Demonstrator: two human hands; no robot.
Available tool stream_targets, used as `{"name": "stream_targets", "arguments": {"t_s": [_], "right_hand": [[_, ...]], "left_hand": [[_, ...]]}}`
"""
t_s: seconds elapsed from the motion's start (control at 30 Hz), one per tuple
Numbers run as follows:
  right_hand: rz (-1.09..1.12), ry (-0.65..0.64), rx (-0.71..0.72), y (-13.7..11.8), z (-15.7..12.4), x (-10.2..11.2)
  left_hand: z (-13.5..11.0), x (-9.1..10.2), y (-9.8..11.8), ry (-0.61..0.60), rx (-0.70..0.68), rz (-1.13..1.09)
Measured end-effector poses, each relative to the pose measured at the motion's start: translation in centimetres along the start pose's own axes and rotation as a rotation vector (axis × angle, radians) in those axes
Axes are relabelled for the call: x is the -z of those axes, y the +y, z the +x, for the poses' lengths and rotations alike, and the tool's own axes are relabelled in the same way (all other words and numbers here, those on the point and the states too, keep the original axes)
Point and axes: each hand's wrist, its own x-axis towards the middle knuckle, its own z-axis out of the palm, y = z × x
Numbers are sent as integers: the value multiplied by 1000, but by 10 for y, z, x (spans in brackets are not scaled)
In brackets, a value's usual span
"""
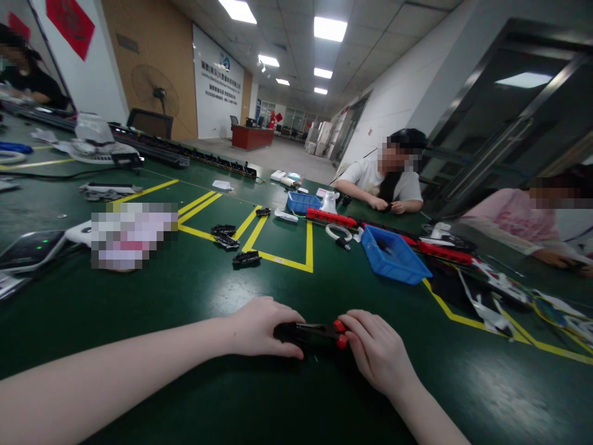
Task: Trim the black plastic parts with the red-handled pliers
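My right hand is closed around the red handles of a pair of needle-nose pliers, whose dark jaws point left. Between the thumb and fingers of my left hand is a small black part. The pliers' tips meet or overlap this part; whether they grip it I cannot tell. Both hands are just above the green tabletop. Farther off lie several similar black parts, among them one beside the yellow tape and a pair to its left.
A blue tray stands right of centre, with another blue tray behind it. Long red strips run along the right side. At left are a blurred-out phone-like item and a dark device. A person sits across the table.
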Motion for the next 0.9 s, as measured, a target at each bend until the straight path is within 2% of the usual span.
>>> {"name": "stream_targets", "arguments": {"t_s": [0.23,0.6,0.9], "right_hand": [[0,-5,-42,-7,1,1],[-9,-17,7,6,-3,2],[5,-17,-8,-9,4,0]], "left_hand": [[0,0,-2,-15,-7,-12],[1,0,0,-21,-4,3],[0,0,-1,-20,-2,10]]}}
